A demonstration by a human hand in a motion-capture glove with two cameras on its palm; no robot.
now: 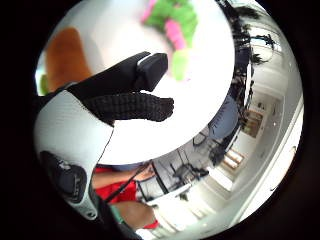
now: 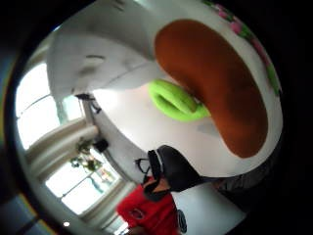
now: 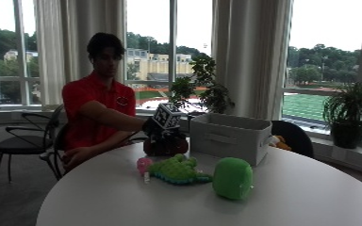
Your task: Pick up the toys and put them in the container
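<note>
A dark brown plush toy (image 3: pixel 165 145) lies on the round white table (image 3: pixel 105 197) beside the grey-white container (image 3: pixel 231 137). My gloved right hand (image 3: pixel 157 128) hovers just above it with fingers (image 1: pixel 131 106) stretched out, holding nothing. In the palm views the brown toy (image 2: pixel 215 83) is close under the palm, with a bright green piece (image 2: pixel 176 100) against it and the thumb (image 2: pixel 173 169) apart from both. Nearer the table's front lie a green and pink plush toy (image 3: pixel 175 170) and a round green plush toy (image 3: pixel 233 178). The green and pink toy (image 1: pixel 172 20) also shows beyond my fingers.
The container's wall (image 2: pixel 98 63) stands close to the brown toy. A potted plant (image 3: pixel 206 89) is behind the container, another (image 3: pixel 353 113) on the sill at right. A chair (image 3: pixel 18 136) stands behind the person. The bare left hand (image 3: pixel 74 157) rests below the table edge.
</note>
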